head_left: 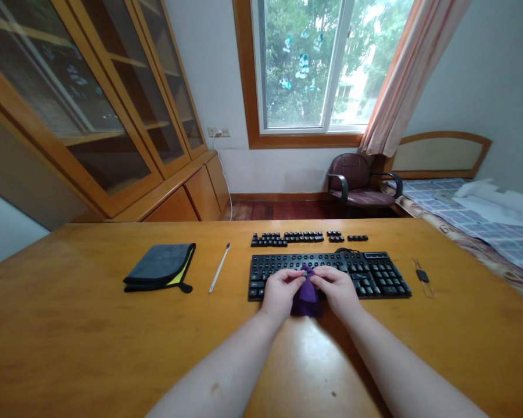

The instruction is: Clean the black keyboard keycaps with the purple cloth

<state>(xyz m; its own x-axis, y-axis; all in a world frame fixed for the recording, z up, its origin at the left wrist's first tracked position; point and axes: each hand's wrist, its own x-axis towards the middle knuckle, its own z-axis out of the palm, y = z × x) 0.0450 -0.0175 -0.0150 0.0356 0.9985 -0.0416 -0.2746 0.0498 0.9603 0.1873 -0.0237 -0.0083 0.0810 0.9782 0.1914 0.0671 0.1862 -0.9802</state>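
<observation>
A purple cloth (307,297) is pinched between my two hands, over the front edge of a black keyboard (377,277). My left hand (283,291) grips its left side with thumb and forefinger. From the right, my right hand (336,289) pinches the same cloth near its top. Something small and dark seems to sit in the cloth between the fingertips, too small to name. On the keyboard's left and middle, many positions show bare switches without caps. Rows of loose black keycaps (304,237) lie behind it.
Left of the keyboard lie a white toothbrush (219,268) and a folded grey cloth (159,264) with yellow lining. A keycap puller (422,276) with wire loops rests at the right. Beyond the wooden desk (91,325) stand an armchair (355,180) and a bed (475,200).
</observation>
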